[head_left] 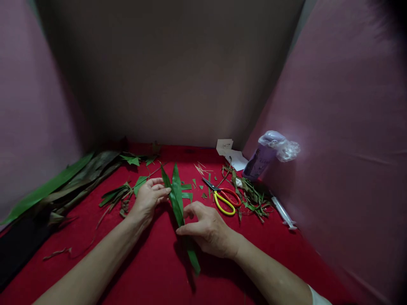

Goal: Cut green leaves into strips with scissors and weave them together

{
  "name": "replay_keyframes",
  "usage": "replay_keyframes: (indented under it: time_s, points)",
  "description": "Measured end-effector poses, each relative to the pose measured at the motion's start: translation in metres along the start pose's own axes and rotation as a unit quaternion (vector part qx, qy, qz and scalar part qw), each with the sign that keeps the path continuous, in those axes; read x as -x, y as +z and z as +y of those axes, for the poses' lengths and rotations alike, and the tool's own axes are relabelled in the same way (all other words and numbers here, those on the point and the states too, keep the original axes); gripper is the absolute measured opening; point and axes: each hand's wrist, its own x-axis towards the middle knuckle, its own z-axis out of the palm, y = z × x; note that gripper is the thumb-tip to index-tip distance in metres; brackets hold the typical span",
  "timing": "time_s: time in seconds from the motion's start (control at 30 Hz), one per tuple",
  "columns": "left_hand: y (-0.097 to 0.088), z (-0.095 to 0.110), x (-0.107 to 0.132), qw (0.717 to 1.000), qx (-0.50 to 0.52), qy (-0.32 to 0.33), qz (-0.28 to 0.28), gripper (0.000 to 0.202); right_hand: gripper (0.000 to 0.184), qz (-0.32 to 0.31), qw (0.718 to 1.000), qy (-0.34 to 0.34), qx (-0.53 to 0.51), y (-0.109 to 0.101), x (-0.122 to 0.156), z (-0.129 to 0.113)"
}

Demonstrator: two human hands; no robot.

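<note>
A long green leaf (177, 199), folded into two pointed blades at its upper end, is held slanting over the red cloth between my hands. My left hand (149, 198) pinches the left blade near its upper part with thumb and fingers. Lower down, my right hand (206, 226) has its thumb and forefinger closed on the leaf, whose narrow tail hangs below towards me. Behind the right hand lie small cut leaf pieces (187, 195). Scissors (224, 197) with one red and one yellow handle rest to the right, blades partly apart.
At left lie long green and dried leaves (60, 182) and a small leaf bundle (117, 195). Thin sticks (201, 168) are at the back. On the right are a heap of trimmings (254, 195), a syringe (282, 212), a purple bottle (259, 161) wrapped in plastic and white paper (237, 159).
</note>
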Motion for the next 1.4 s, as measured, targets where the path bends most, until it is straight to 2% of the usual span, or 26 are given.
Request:
replay_keyframes:
  time_s: [0.17,0.33,0.57,0.8,1.0,1.4]
  points:
    - [0.002,-0.001,0.001,1.000,-0.011,0.007,-0.012,0.045,0.024,0.015,0.999,-0.004,-0.047,0.002,-0.002,0.000]
    - [0.002,-0.003,0.003,0.999,-0.018,0.004,-0.038,0.041,0.014,0.022,0.989,0.014,-0.145,0.006,-0.003,0.001]
    - [0.004,-0.007,0.007,0.995,-0.023,-0.018,-0.100,0.035,0.012,0.045,0.952,0.176,-0.248,0.010,-0.001,0.002]
    - [0.011,-0.008,0.019,0.988,-0.031,-0.039,-0.149,0.026,0.015,0.083,0.875,0.302,-0.370,0.010,-0.003,0.000]
    - [0.014,-0.007,0.025,0.984,-0.025,-0.042,-0.173,0.024,0.017,0.099,0.849,0.321,-0.408,0.013,-0.005,0.002]
    - [0.017,-0.005,0.029,0.983,-0.037,-0.050,-0.173,0.018,0.027,0.094,0.846,0.328,-0.409,0.010,-0.007,0.000]
